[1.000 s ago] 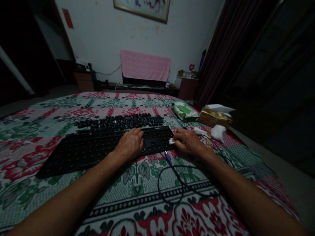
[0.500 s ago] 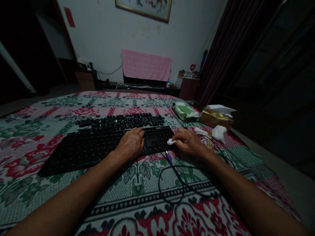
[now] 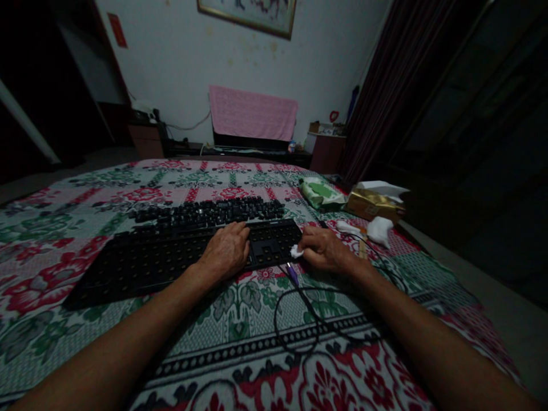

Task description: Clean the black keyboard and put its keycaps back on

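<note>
A black keyboard (image 3: pixel 149 262) with its keycaps off lies across the patterned cloth in front of me. My left hand (image 3: pixel 226 248) rests flat on it, right of the middle, with nothing visible in its grasp. At the keyboard's right end, my right hand (image 3: pixel 323 248) pinches a crumpled white tissue (image 3: pixel 295 251), which touches the keyboard's edge area by the number pad. Loose black keycaps (image 3: pixel 209 211) are spread in a long heap just behind the keyboard. A black cable (image 3: pixel 308 311) with a purple plug (image 3: pixel 292 274) loops in front of it.
Beyond my right hand sit a green-and-white wipes pack (image 3: pixel 321 193), a gold tissue box (image 3: pixel 373 204) and a wad of white tissue (image 3: pixel 380 231). A wooden stick (image 3: pixel 362 246) lies near my right wrist. A pink towel (image 3: pixel 252 113) hangs by the far wall.
My right hand and the tissue have shifted slightly down along the keyboard's right end. My left hand stays in place on the keyboard.
</note>
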Demonstrator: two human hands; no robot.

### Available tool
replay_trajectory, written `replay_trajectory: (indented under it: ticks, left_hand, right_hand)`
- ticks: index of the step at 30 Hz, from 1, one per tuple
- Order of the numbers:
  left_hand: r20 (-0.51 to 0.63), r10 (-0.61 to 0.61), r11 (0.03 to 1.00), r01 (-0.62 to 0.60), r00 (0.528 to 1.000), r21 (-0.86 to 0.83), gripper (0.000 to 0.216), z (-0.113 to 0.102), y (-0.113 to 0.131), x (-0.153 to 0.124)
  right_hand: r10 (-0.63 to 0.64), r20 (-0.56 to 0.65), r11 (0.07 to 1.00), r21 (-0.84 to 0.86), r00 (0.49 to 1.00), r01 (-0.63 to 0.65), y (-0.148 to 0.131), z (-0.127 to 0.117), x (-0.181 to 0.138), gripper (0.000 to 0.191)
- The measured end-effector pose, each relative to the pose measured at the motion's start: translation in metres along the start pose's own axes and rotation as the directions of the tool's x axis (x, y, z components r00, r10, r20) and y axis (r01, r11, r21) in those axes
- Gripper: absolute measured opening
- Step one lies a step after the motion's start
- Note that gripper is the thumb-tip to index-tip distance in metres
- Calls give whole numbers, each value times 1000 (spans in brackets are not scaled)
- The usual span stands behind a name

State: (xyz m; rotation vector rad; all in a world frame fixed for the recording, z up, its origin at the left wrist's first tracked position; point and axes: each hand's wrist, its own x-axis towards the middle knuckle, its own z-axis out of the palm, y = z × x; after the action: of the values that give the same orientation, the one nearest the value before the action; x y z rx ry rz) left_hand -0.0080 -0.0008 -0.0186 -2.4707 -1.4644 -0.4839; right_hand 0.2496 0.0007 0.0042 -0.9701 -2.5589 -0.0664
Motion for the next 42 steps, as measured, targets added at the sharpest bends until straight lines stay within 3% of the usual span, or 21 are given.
replay_trajectory:
  ticks: [4, 14, 17, 21, 24, 28, 33, 37, 42]
  left_hand:
    - [3, -1, 1000, 1, 1000, 18, 35, -1, 1, 0]
    - [14, -5, 1000, 5, 1000, 22, 37, -1, 0, 0]
    - [26, -10, 999, 9, 1000, 37, 37, -1, 0, 0]
    - [22, -13, 999, 12, 1000, 39, 37, -2, 1, 0]
    - [19, -12, 999, 11, 1000, 37, 35, -3, 1, 1]
    - [22, -6, 1000, 6, 1000, -11, 33, -6, -1, 3]
    - [-60, 17, 989, -25, 998, -144, 40, -9, 3, 2]
    - [-149, 57, 969, -91, 987, -231, 44, -5, 8, 1]
    - [-168, 61, 891, -130, 984, -435, 40, -8, 12, 4]
  right_hand:
    - [22, 8, 999, -28, 1000, -22, 9, 1, -3, 18]
    - [242, -2, 962, -128, 970, -241, 11, -12, -2, 18]
    - [237, -28, 968, -71, 971, -239, 9, -12, 0, 18]
    - [188, 26, 980, -68, 982, -186, 9, -8, 0, 17]
    - [248, -61, 963, -92, 967, -253, 10, -7, 1, 17]
    - [313, -159, 946, 143, 936, -292, 0, -3, 9, 22]
    - [367, -83, 857, 417, 927, -302, -23, 8, 21, 18]
    - [377, -94, 848, 434, 922, -303, -27, 12, 34, 13]
    - [348, -141, 853, 457, 927, -250, -31, 19, 56, 12]
